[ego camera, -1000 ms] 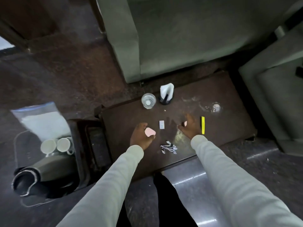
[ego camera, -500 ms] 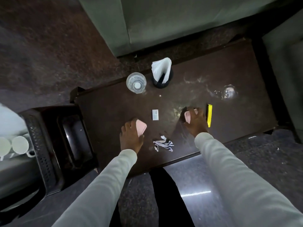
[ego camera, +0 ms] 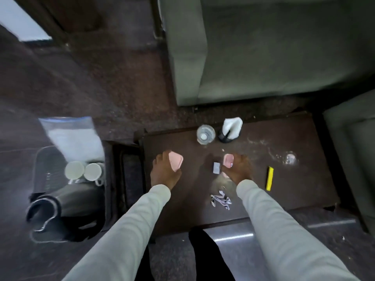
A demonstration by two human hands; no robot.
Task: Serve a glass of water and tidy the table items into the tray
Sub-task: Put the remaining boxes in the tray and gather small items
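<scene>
Pink plastic in both grips: left hand (ego camera: 164,173) has its grip closed round a flat, rounded-corner pink piece (ego camera: 175,163), thumb under, fingers over the far edge, lifted just off the surface (ego camera: 304,195). Right hand (ego camera: 238,169) is closed on a second pink piece (ego camera: 228,160), w/ a small red-blue mark near its edge; can't tell if it's fully clear of the surface or only tipped up. Both look like thin, hard, smooth slabs, light to carry.

Just beside the right thumb lies a small grey rectangular packet (ego camera: 216,167), flat, untouched. Nearer the body, a crumpled white-and-dark wrapper (ego camera: 221,200), thin and crinkly, prob. scrap. Right of the right hand, well apart, a narrow yellow strip (ego camera: 269,178), stiff-looking and straight.

Far edge: clear glass (ego camera: 205,134), seen from above, ribbed base, prob. w/ water in it, so serving looks done, tho' level is hard to read. Next to it a black holder w/ white folded napkins (ego camera: 231,129). A wet smear or puddle (ego camera: 289,158) glints on the dark brown, scuffed surface.

Tray (ego camera: 129,179) sits left of the surface, dark, shallow, raised rim; looks bare from here. So tidying is early: two pieces in hand, none yet in the tray; packet, wrapper, strip left. Beyond it, blurred: two white cups (ego camera: 84,170), a plastic bag (ego camera: 71,134), a dark jug (ego camera: 52,205).
</scene>
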